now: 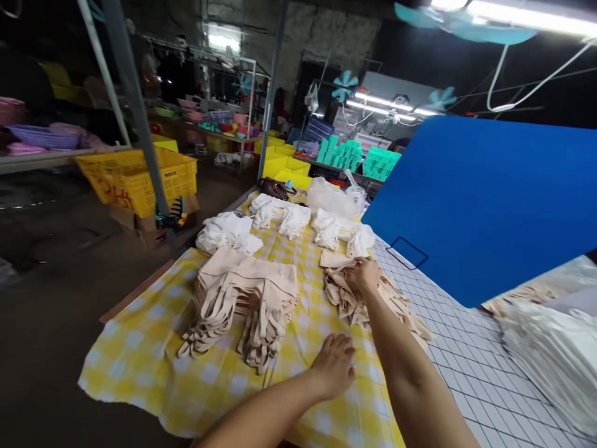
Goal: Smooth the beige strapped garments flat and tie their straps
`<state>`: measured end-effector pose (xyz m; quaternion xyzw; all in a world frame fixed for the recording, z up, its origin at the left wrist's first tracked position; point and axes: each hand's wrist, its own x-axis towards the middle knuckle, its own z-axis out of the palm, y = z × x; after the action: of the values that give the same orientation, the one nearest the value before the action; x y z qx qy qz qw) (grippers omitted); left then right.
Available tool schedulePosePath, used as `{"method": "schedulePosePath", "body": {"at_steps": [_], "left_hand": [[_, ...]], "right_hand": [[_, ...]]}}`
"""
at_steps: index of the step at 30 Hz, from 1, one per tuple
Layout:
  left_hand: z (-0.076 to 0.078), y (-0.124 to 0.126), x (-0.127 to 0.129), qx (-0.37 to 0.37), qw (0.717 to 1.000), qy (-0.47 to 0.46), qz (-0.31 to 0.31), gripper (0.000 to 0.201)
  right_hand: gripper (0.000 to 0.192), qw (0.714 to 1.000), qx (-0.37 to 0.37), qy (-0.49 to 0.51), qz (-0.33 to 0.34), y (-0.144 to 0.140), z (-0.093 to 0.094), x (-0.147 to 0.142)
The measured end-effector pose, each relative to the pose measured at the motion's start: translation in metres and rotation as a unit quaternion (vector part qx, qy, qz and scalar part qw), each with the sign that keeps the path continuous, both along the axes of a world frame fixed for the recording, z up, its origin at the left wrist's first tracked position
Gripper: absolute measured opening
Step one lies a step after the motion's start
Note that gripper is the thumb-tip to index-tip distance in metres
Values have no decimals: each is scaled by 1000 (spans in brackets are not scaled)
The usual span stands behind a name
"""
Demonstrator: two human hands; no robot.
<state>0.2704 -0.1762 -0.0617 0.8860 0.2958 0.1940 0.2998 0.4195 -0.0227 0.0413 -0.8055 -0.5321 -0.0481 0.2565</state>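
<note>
My right hand (365, 274) is closed at the upper edge of a loose, rumpled pile of beige cloth pieces (347, 297), its fingers pinching the fabric. My left hand (334, 366) is just above the checked tablecloth, nearer to me than that pile, with fingers slightly bent, apart and holding nothing. To its left lies a neater stack of beige cloth pieces with long loop straps (252, 277), like tote bags, the straps hanging toward me. Whether my right hand has one layer or several is hidden.
Farther along the yellow-and-white tablecloth (135, 361) lie white cloth stacks (280, 211), a crumpled white cloth heap (228, 231) and a clear plastic bag (333, 198). A large blue board (494, 199) leans at right, near white cloth (555, 354). A metal post (140, 106) and yellow crate (140, 177) stand left.
</note>
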Motion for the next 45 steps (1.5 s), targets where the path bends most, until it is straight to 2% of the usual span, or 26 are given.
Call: {"method": "schedulePosePath", "body": {"at_steps": [4, 6, 8, 9, 11, 13, 15, 17, 18, 19, 21, 23, 24, 27, 29, 31, 33, 35, 37, 40, 43, 45], "left_hand": [[-4, 2, 0, 5, 999, -37, 7, 39], [-4, 3, 1, -29, 997, -65, 16, 38], [-2, 5, 2, -106, 986, -127, 33, 38], [0, 7, 2, -165, 969, -177, 48, 38], [4, 10, 0, -281, 916, -276, 82, 37], [8, 13, -4, -354, 865, -338, 107, 37], [10, 10, -12, -389, 839, -365, 109, 39], [8, 2, -24, -430, 812, -383, 97, 44], [6, -5, -31, -468, 788, -392, 78, 46], [4, -12, -39, -518, 753, -401, 49, 49], [1, -27, -54, -626, 655, -423, -27, 54], [3, -37, -65, -692, 561, -446, -82, 56], [6, -39, -69, -701, 536, -461, -89, 57], [22, -35, -76, -689, 498, -524, -62, 55], [32, -30, -79, -663, 479, -575, -8, 49], [37, -25, -83, -642, 472, -597, 89, 39], [35, -24, -88, -640, 487, -560, 196, 32], [31, -26, -93, -649, 505, -508, 257, 26], [27, -29, -96, -649, 526, -479, 269, 23], [27, -26, -97, -630, 575, -432, 292, 29], [31, -15, -92, -620, 636, -352, 295, 36], [33, -7, -89, -617, 669, -307, 278, 32]], "right_hand": [[37, 993, 108, 51, 24, -6, 41, -4], [35, 985, 155, 65, 45, -22, 66, -5], [29, 965, 228, 102, 84, -49, 90, -7], [25, 944, 279, 136, 115, -66, 101, -9], [18, 895, 353, 196, 189, -103, 118, -16], [14, 872, 362, 225, 242, -138, 127, -23], [11, 869, 335, 245, 268, -166, 125, -28], [10, 874, 303, 270, 268, -185, 115, -30], [10, 877, 288, 284, 260, -191, 107, -29], [10, 881, 272, 299, 247, -195, 100, -29], [12, 884, 236, 338, 220, -200, 85, -27], [16, 873, 202, 397, 198, -202, 74, -25], [17, 862, 188, 429, 194, -202, 70, -24], [21, 822, 172, 505, 202, -204, 59, -14], [24, 815, 165, 515, 207, -208, 48, -2], [26, 855, 112, 472, 182, -217, 30, 13], [23, 914, 21, 384, 129, -230, 9, 29], [18, 944, -44, 314, 89, -242, -11, 40], [16, 957, -60, 274, 73, -250, -25, 45], [19, 975, -41, 205, 78, -248, -31, 38], [23, 979, -25, 149, 138, -228, -30, 13], [24, 971, -34, 128, 199, -208, -32, -11]]}}
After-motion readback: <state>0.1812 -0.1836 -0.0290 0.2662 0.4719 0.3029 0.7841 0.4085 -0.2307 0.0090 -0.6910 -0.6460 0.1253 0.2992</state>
